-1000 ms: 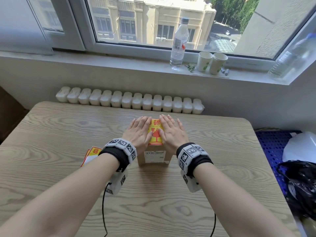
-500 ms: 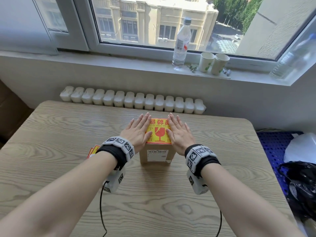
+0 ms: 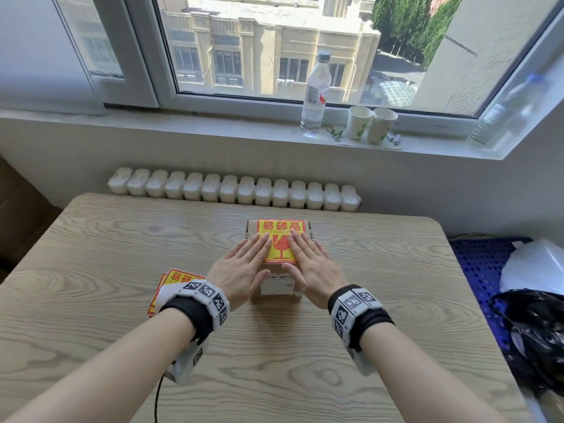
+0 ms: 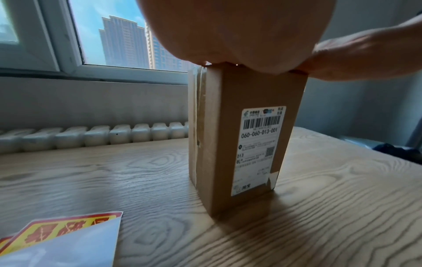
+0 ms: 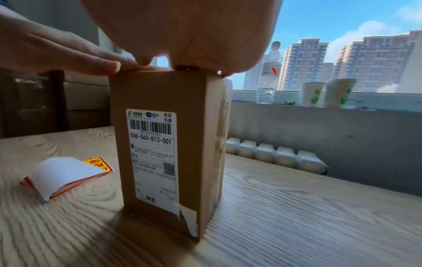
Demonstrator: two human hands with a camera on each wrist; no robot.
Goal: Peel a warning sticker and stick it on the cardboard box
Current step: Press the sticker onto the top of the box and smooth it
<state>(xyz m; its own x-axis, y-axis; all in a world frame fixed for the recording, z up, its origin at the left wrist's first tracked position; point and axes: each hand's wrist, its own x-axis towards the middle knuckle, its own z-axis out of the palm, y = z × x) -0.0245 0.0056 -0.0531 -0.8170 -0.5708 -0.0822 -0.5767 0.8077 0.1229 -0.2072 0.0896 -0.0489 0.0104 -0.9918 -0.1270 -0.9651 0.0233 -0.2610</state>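
Note:
A small brown cardboard box (image 3: 279, 285) stands upright mid-table, a white shipping label on its near face (image 4: 258, 150) (image 5: 153, 155). A yellow and red warning sticker (image 3: 280, 236) lies flat on its top. My left hand (image 3: 244, 267) and right hand (image 3: 311, 267) lie flat on the top with straight fingers, one on each side of the sticker's near half. Both wrist views show the palms pressing on the box's top edge. A stack of spare warning stickers (image 3: 174, 279) with a curled white backing sheet (image 5: 61, 173) lies on the table left of the box.
The wooden table (image 3: 381, 346) has a radiator (image 3: 232, 190) behind its far edge. On the windowsill stand a water bottle (image 3: 314, 96) and two paper cups (image 3: 370, 123). A blue crate (image 3: 476, 264) and a black bag (image 3: 537, 331) sit off the right edge.
Both hands have slid back toward me along the box top, uncovering the sticker's far half. The box has not moved.

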